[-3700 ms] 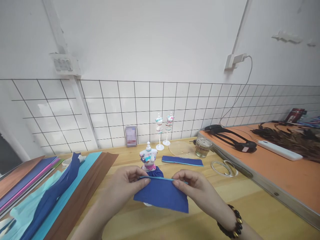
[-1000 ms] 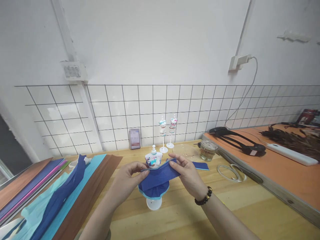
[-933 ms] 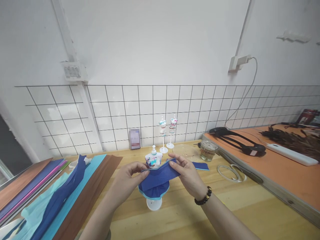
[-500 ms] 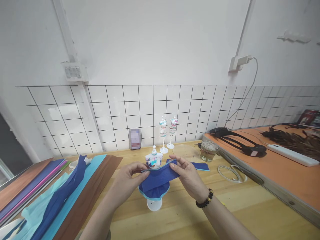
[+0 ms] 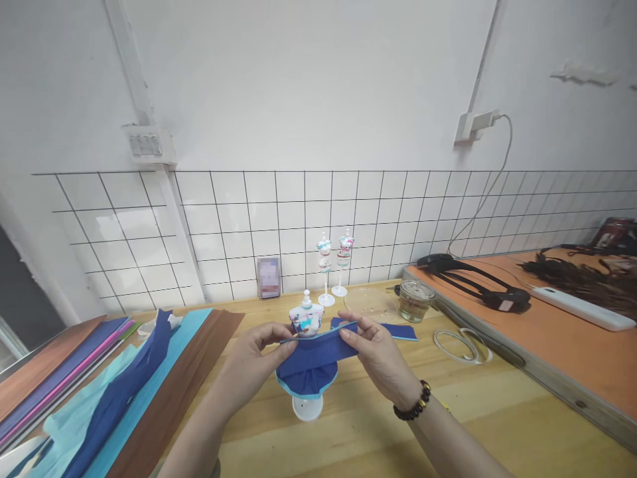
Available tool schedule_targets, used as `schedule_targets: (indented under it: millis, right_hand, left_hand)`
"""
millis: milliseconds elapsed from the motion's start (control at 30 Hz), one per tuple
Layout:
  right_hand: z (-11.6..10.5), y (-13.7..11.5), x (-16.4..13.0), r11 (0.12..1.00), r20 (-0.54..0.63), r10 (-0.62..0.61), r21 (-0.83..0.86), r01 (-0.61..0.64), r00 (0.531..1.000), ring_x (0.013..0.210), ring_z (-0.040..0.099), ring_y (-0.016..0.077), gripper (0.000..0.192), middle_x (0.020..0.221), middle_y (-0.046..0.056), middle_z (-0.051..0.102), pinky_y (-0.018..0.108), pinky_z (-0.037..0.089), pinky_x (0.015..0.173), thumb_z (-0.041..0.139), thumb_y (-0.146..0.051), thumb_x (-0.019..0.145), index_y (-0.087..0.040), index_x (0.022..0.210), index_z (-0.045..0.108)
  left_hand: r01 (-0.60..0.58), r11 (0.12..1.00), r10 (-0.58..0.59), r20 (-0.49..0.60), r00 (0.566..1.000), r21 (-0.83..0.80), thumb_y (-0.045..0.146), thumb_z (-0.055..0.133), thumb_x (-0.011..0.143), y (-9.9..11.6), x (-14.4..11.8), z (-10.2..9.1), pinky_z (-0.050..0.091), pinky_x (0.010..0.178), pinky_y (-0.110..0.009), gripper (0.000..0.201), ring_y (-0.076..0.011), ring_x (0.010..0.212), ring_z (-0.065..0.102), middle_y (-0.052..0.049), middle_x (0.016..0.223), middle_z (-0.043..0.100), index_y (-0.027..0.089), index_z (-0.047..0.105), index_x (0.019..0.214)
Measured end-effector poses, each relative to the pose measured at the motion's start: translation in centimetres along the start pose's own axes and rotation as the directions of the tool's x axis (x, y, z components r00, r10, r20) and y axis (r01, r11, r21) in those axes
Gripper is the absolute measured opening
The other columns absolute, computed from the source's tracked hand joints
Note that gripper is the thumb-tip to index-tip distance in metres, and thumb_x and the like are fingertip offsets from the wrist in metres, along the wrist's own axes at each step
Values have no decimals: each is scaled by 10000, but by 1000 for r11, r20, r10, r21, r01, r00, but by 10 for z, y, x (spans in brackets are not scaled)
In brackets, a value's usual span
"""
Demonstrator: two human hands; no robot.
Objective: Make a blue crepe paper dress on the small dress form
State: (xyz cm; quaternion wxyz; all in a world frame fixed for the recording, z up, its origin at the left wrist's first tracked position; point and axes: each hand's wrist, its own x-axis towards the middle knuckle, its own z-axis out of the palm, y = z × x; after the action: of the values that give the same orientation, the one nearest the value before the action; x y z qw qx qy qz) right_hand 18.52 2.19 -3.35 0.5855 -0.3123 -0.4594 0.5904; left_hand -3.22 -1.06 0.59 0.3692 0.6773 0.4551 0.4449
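**2 hands hold a dark blue fabric strip with a light blue top edge (image 5: 318,353) across a white mannequin torso with coloured patches (image 5: 307,321)**

The left hand (image 5: 263,345) pinches the left end of the strip's top edge and the right hand (image 5: 381,352) the right end, fingers closed on it at both. The strip spans the front of the torso, over a flared dark blue skirt with a light blue hem (image 5: 307,384); whether it touches the torso cannot be told. A round white base (image 5: 307,407) carries the torso upright on the light wooden bench (image 5: 279,448), well forward of its back edge. Another dark blue strip (image 5: 401,332) lies nearer that edge, and long coloured sheets (image 5: 164,378) lie along the left edge.

The step in hand looks like lining the strip up above the skirt. The next move probably calls for keeping the pinches even and the top edge taut while easing it against the torso, without dragging the skirt or tipping the base.
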Motion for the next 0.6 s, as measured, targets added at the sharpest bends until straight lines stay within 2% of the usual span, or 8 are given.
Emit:
schedule_targets:
  millis: [100,267,600]
  right_hand:
    - [0,-1,0,1000,-5,4,-4,-4,1000,644,567,142,336,736,-8,673,279,422,631,820,-343,596,-220,888,709]
    - [0,-1,3,1000,-18,28,-1,-28,999,604,566,154,274,693,-2,683,291,425,598,819,-385,577,-216,768,719]
    - [3,1,4,999,-1,32,41,-32,999,594,540,138,255,658,-19,662,266,404,591,807,-398,598,-213,737,698]
  left_hand:
    - [-7,1000,7,-11,1000,-10,304,627,786,-3,1,0,445,864,-351,102,-251,1003,595,-42,919,692,205,646,770]
    - [-10,999,10,-25,1000,-30,311,637,778,-7,4,2,471,801,-331,114,-237,918,616,-38,882,699,200,653,760]
    - [-23,998,21,-21,1000,-57,341,635,789,-9,4,2,483,742,-298,153,-208,832,622,-30,828,697,193,666,769]
